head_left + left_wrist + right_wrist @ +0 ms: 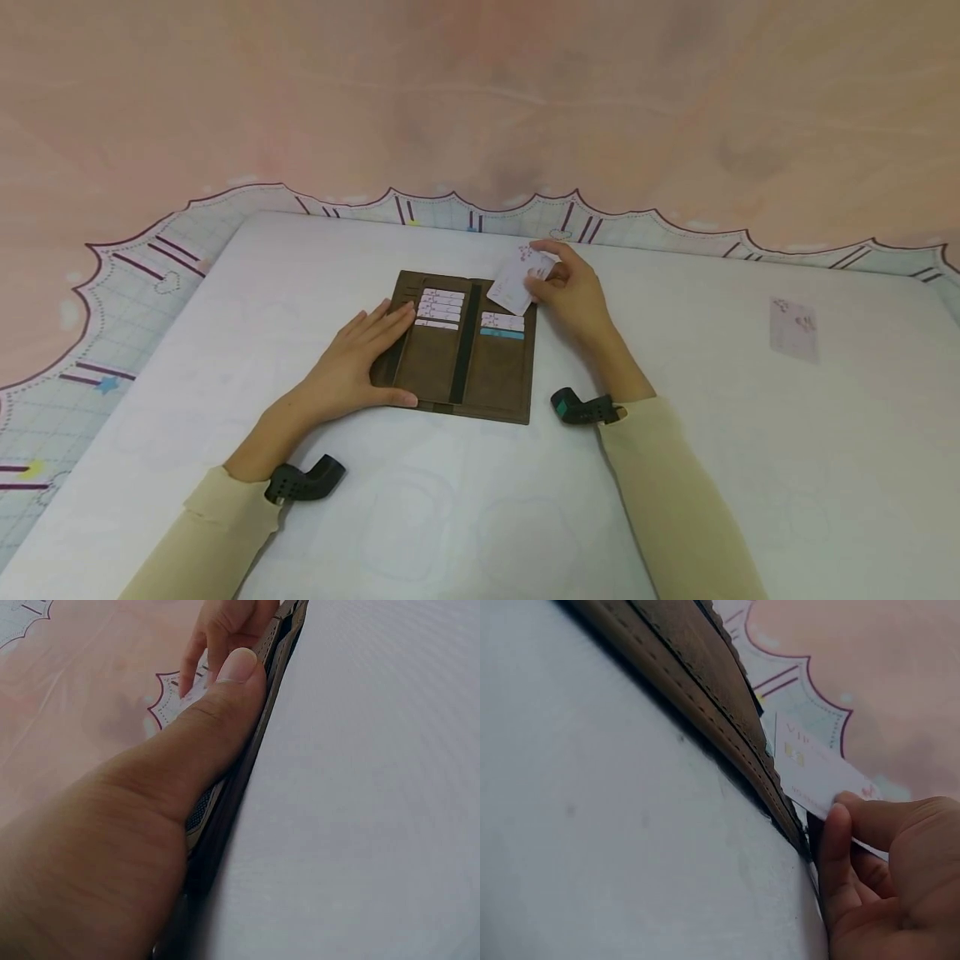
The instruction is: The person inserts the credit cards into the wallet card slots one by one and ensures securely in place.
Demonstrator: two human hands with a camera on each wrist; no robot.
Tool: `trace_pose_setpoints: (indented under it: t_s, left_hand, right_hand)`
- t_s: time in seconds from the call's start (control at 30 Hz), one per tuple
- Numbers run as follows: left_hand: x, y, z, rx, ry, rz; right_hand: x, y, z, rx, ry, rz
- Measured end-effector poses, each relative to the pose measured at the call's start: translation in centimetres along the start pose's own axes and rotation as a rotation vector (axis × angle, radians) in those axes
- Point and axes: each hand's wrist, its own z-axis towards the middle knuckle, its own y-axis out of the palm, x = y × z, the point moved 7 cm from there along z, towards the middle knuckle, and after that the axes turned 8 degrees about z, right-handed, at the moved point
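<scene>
A brown wallet (427,358) lies unfolded on the white table, with a dark band down its middle. Several pale cards (440,305) show in its left slots; on the right side, pale cards and a blue card (502,333) stick out. My left hand (352,358) rests on the wallet's left edge, fingers extended and thumb along the near edge. Between thumb and fingers, my right hand (573,296) pinches a white card (810,761) printed with "VIP" and pink marks. That card is tilted over the top of the wallet's right side.
Another pale card (793,330) with pink marks lies at the right of the white table (750,467). A scalloped, patterned cloth border (510,218) runs along the table's far and left edges. Each wrist carries a black camera mount (306,480).
</scene>
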Motion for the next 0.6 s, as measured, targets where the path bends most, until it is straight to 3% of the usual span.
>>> trace_pose_setpoints:
  t_s: [0.13,0.6]
  left_hand:
    - [0.0,0.0,-0.1,0.007,0.002,-0.001]
    - [-0.1,0.1,0.0,0.002,-0.003,0.001]
  right_hand:
    - [2.0,-0.1,0.8,0.011,-0.022,-0.04]
    - [2.3,0.3,0.6,-0.039,-0.008,-0.218]
